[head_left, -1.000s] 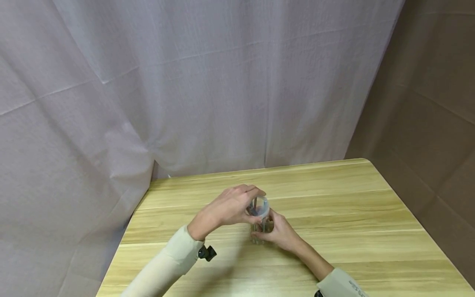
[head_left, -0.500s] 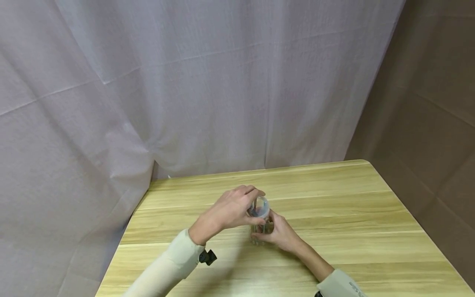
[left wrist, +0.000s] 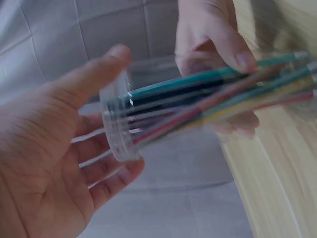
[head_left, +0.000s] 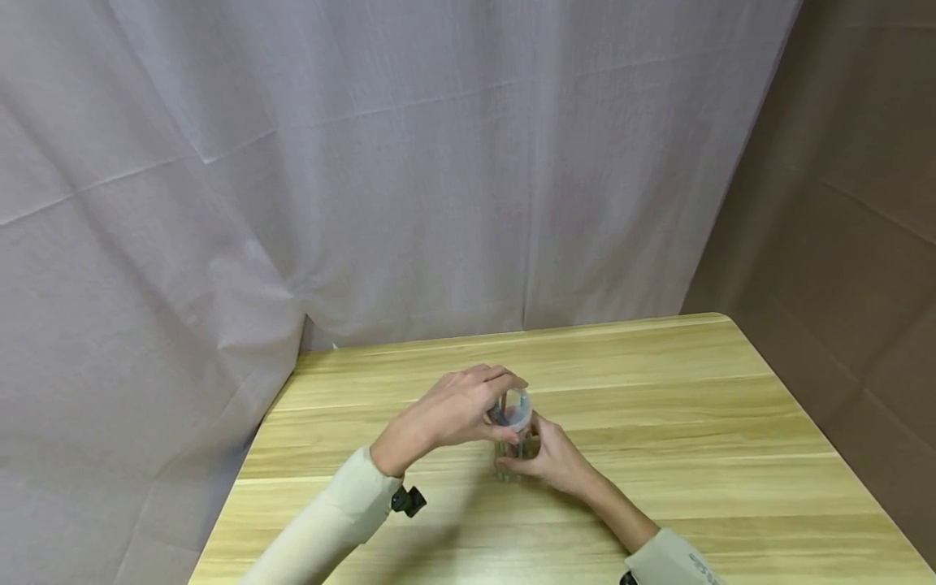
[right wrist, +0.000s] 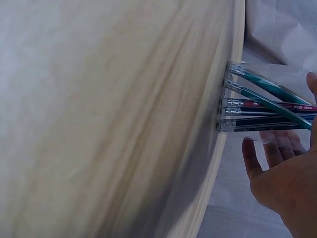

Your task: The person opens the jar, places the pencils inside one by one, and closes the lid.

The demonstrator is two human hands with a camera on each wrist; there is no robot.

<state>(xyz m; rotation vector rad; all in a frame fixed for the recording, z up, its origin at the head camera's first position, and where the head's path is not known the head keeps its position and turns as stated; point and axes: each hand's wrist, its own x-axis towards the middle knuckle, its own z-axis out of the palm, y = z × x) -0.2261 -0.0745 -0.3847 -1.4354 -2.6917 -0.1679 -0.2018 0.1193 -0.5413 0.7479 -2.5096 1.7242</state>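
A clear cylindrical jar [left wrist: 154, 74] stands on the table and holds several pencils [left wrist: 198, 94] of different colours. My left hand [head_left: 453, 410] reaches over its top, with thumb and fingers spread around the rim of the clear lid [head_left: 521, 420]. In the left wrist view the lid [left wrist: 115, 126] sits on the jar's end between thumb and fingers. Lower down, my right hand [head_left: 557, 463] grips the jar's body from the right side. The right wrist view shows pencil ends [right wrist: 237, 104] with metal ferrules at the jar's bottom; part of the right hand [right wrist: 285, 178] curls beside them.
The wood-grain table [head_left: 695, 455] extends around both hands. A grey cloth [head_left: 409, 203] hangs behind its far edge, and a brown cloth [head_left: 841, 219] along the right. A small black device [head_left: 408, 500] is at the left sleeve's cuff.
My left thumb and fingers shift slightly back and forth around the lid's rim. The jar and my right hand stay in the same place.
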